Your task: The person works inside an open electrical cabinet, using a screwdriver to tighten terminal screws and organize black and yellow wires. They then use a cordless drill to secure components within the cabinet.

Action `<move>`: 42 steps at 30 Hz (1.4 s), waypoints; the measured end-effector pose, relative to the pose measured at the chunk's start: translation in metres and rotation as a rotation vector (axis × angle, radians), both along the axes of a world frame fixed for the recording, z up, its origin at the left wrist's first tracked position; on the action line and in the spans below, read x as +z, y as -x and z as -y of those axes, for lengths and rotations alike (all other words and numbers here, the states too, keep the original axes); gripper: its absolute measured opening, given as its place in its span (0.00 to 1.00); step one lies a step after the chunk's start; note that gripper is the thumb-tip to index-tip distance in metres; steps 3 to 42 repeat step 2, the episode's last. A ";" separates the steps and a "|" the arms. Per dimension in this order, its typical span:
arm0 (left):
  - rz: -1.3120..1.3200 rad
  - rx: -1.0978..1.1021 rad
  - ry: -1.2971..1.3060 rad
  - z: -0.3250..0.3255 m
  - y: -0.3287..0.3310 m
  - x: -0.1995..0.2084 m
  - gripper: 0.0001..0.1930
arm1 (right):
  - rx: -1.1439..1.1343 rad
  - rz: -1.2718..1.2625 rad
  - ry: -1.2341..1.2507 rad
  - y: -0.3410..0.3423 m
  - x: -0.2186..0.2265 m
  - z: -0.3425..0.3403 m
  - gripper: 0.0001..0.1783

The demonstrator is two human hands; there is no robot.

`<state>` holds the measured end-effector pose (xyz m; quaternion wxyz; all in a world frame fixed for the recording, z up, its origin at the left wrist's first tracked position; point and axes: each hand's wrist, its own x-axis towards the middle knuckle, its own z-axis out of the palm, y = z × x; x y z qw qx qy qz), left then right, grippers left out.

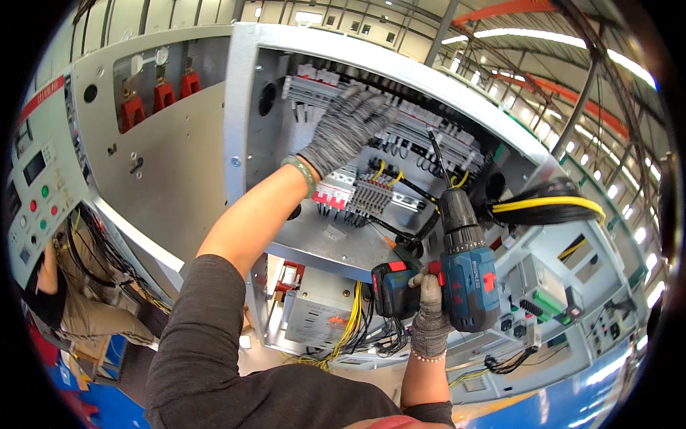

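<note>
My left hand (pixel 348 127), in a grey knit glove, reaches up into an open grey metal electrical cabinet (pixel 239 93) and rests its spread fingers on a row of white breakers and terminal blocks (pixel 429 129) on the upper rail. My right hand (pixel 431 314), also gloved, grips the handle of a blue cordless drill (pixel 468 275) with a red and black battery. The drill's long bit (pixel 437 154) points up toward the wiring below the upper rail. A second rail with red-tipped breakers and grey terminals (pixel 350 194) sits below my left wrist.
Yellow and black cables (pixel 547 207) enter from the right. A grey module (pixel 318 307) with yellow wires hangs lower in the cabinet. To the left stands a panel door (pixel 39 193) with red and green buttons, and another person (pixel 50 286) crouches by it.
</note>
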<state>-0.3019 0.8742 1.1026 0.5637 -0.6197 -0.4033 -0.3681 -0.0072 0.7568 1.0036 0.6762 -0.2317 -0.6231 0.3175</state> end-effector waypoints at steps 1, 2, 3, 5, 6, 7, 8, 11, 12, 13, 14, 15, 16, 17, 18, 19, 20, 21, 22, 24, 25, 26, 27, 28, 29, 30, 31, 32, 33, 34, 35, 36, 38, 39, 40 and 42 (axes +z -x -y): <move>0.002 -0.024 0.009 0.000 0.001 0.000 0.27 | 0.015 0.035 -0.046 0.002 -0.002 -0.002 0.14; 0.022 -0.017 -0.004 0.002 0.011 -0.001 0.27 | 0.053 0.026 -0.024 0.007 -0.002 -0.004 0.16; 0.022 -0.017 -0.004 0.002 0.011 -0.001 0.27 | 0.053 0.026 -0.024 0.007 -0.002 -0.004 0.16; 0.022 -0.017 -0.004 0.002 0.011 -0.001 0.27 | 0.053 0.026 -0.024 0.007 -0.002 -0.004 0.16; 0.022 -0.017 -0.004 0.002 0.011 -0.001 0.27 | 0.053 0.026 -0.024 0.007 -0.002 -0.004 0.16; 0.022 -0.017 -0.004 0.002 0.011 -0.001 0.27 | 0.053 0.026 -0.024 0.007 -0.002 -0.004 0.16; 0.022 -0.017 -0.004 0.002 0.011 -0.001 0.27 | 0.053 0.026 -0.024 0.007 -0.002 -0.004 0.16; 0.022 -0.017 -0.004 0.002 0.011 -0.001 0.27 | 0.053 0.026 -0.024 0.007 -0.002 -0.004 0.16; 0.022 -0.017 -0.004 0.002 0.011 -0.001 0.27 | 0.053 0.026 -0.024 0.007 -0.002 -0.004 0.16; 0.022 -0.017 -0.004 0.002 0.011 -0.001 0.27 | 0.053 0.026 -0.024 0.007 -0.002 -0.004 0.16; 0.022 -0.017 -0.004 0.002 0.011 -0.001 0.27 | 0.053 0.026 -0.024 0.007 -0.002 -0.004 0.16; 0.022 -0.017 -0.004 0.002 0.011 -0.001 0.27 | 0.053 0.026 -0.024 0.007 -0.002 -0.004 0.16; 0.022 -0.017 -0.004 0.002 0.011 -0.001 0.27 | 0.053 0.026 -0.024 0.007 -0.002 -0.004 0.16; 0.022 -0.017 -0.004 0.002 0.011 -0.001 0.27 | 0.053 0.026 -0.024 0.007 -0.002 -0.004 0.16; 0.022 -0.017 -0.004 0.002 0.011 -0.001 0.27 | 0.053 0.026 -0.024 0.007 -0.002 -0.004 0.16; 0.022 -0.017 -0.004 0.002 0.011 -0.001 0.27 | 0.053 0.026 -0.024 0.007 -0.002 -0.004 0.16; 0.022 -0.017 -0.004 0.002 0.011 -0.001 0.27 | 0.053 0.026 -0.024 0.007 -0.002 -0.004 0.16; 0.022 -0.017 -0.004 0.002 0.011 -0.001 0.27 | 0.053 0.026 -0.024 0.007 -0.002 -0.004 0.16; 0.022 -0.017 -0.004 0.002 0.011 -0.001 0.27 | 0.053 0.026 -0.024 0.007 -0.002 -0.004 0.16; 0.022 -0.017 -0.004 0.002 0.011 -0.001 0.27 | 0.053 0.026 -0.024 0.007 -0.002 -0.004 0.16; 0.022 -0.017 -0.004 0.002 0.011 -0.001 0.27 | 0.053 0.026 -0.024 0.007 -0.002 -0.004 0.16; 0.022 -0.017 -0.004 0.002 0.011 -0.001 0.27 | 0.053 0.026 -0.024 0.007 -0.002 -0.004 0.16; 0.022 -0.017 -0.004 0.002 0.011 -0.001 0.27 | 0.053 0.026 -0.024 0.007 -0.002 -0.004 0.16; 0.022 -0.017 -0.004 0.002 0.011 -0.001 0.27 | 0.053 0.026 -0.024 0.007 -0.002 -0.004 0.16; 0.022 -0.017 -0.004 0.002 0.011 -0.001 0.27 | 0.053 0.026 -0.024 0.007 -0.002 -0.004 0.16; 0.022 -0.017 -0.004 0.002 0.011 -0.001 0.27 | 0.053 0.026 -0.024 0.007 -0.002 -0.004 0.16; 0.022 -0.017 -0.004 0.002 0.011 -0.001 0.27 | 0.053 0.026 -0.024 0.007 -0.002 -0.004 0.16; 0.022 -0.017 -0.004 0.002 0.011 -0.001 0.27 | 0.053 0.026 -0.024 0.007 -0.002 -0.004 0.16; 0.022 -0.017 -0.004 0.002 0.011 -0.001 0.27 | 0.053 0.026 -0.024 0.007 -0.002 -0.004 0.16; 0.022 -0.017 -0.004 0.002 0.011 -0.001 0.27 | 0.053 0.026 -0.024 0.007 -0.002 -0.004 0.16; 0.022 -0.017 -0.004 0.002 0.011 -0.001 0.27 | 0.053 0.026 -0.024 0.007 -0.002 -0.004 0.16; 0.022 -0.017 -0.004 0.002 0.011 -0.001 0.27 | 0.053 0.026 -0.024 0.007 -0.002 -0.004 0.16; 0.022 -0.017 -0.004 0.002 0.011 -0.001 0.27 | 0.053 0.026 -0.024 0.007 -0.002 -0.004 0.16; 0.022 -0.017 -0.004 0.002 0.011 -0.001 0.27 | 0.053 0.026 -0.024 0.007 -0.002 -0.004 0.16; 0.022 -0.017 -0.004 0.002 0.011 -0.001 0.27 | 0.053 0.026 -0.024 0.007 -0.002 -0.004 0.16; 0.022 -0.017 -0.004 0.002 0.011 -0.001 0.27 | 0.053 0.026 -0.024 0.007 -0.002 -0.004 0.16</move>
